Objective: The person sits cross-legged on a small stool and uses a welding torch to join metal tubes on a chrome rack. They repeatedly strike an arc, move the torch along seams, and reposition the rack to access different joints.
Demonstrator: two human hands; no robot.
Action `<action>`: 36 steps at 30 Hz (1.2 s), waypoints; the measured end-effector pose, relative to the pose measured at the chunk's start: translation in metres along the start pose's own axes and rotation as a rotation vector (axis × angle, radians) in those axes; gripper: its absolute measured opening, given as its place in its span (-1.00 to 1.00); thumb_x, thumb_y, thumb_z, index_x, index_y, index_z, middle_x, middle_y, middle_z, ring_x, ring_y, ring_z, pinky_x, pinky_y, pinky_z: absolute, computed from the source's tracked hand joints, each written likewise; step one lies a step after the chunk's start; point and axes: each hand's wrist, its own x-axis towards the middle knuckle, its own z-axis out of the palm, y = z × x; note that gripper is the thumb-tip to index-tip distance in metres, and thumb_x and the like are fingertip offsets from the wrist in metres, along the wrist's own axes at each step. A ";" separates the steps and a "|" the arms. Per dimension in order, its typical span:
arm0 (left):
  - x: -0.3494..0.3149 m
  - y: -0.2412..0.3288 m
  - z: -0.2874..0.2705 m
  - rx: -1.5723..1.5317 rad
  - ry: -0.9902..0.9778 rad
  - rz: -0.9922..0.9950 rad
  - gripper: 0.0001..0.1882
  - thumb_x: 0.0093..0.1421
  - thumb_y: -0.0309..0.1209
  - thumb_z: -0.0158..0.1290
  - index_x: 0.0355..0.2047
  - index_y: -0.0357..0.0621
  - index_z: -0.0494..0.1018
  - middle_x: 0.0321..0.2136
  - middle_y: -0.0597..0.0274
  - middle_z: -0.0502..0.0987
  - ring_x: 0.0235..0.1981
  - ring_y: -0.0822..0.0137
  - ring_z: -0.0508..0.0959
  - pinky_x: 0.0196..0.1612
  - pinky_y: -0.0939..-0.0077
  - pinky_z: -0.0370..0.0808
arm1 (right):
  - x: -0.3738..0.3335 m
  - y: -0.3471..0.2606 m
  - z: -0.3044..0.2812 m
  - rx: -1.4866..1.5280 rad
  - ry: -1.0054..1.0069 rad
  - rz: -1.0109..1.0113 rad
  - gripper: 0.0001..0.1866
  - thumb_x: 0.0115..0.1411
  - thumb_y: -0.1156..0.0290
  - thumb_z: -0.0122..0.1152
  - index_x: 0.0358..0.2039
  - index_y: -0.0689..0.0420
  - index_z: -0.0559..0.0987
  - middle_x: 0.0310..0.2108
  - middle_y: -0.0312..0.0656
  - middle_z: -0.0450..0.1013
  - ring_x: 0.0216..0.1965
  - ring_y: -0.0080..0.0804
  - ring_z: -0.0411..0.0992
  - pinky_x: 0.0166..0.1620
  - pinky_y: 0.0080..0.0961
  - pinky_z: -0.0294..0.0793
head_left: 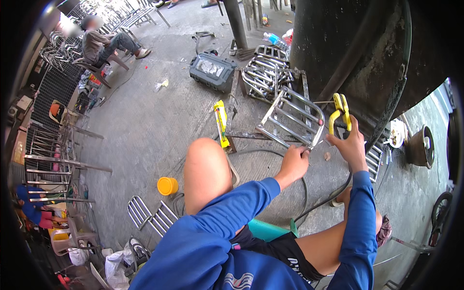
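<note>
My left hand (294, 166) is closed at the near end of a silvery tubular metal frame (295, 121) with parallel bars. The frame tilts against the pile of metal parts behind it. My right hand (350, 147) is wrapped round a yellow tool with curved arms (340, 113), held up just right of the frame. A thin rod sticks out leftward near the tool's top. My right fingers hide its lower part, so its exact kind is unclear. A reddish spot (320, 122) shows on the frame's right side.
Bent metal pieces (266, 75) are heaped on a stand. A grey case (211, 70), yellow packet (221, 123), yellow tub (167, 185) and barred frames (152, 215) lie on the floor. Cables loop past my legs. A large dark drum (348, 48) stands behind. Someone sits far left.
</note>
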 end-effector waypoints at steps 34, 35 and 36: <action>0.000 -0.004 -0.011 0.040 0.018 0.046 -0.66 0.40 -0.25 0.05 -0.13 -0.25 0.70 -0.14 -0.33 0.61 0.00 -0.28 0.57 0.10 -0.04 0.50 | -0.008 0.000 -0.005 0.163 0.023 0.009 0.15 -0.10 0.09 0.69 0.43 0.21 0.26 0.19 0.27 0.51 0.25 0.22 0.49 0.29 -0.09 0.46; 0.000 -0.005 -0.011 0.038 0.009 0.032 -0.66 0.40 -0.25 0.06 -0.13 -0.25 0.70 -0.14 -0.33 0.61 0.00 -0.28 0.57 0.10 -0.04 0.50 | -0.008 0.002 -0.003 0.157 0.024 0.007 0.15 -0.10 0.09 0.69 0.43 0.21 0.26 0.19 0.27 0.52 0.26 0.23 0.48 0.30 -0.09 0.45; 0.000 -0.006 -0.010 0.041 0.007 0.020 -0.67 0.40 -0.25 0.06 -0.13 -0.25 0.70 -0.13 -0.33 0.60 0.01 -0.28 0.57 0.10 -0.04 0.49 | -0.007 0.004 -0.002 0.155 0.049 -0.019 0.15 -0.10 0.09 0.69 0.43 0.21 0.26 0.19 0.27 0.52 0.26 0.23 0.48 0.31 -0.09 0.44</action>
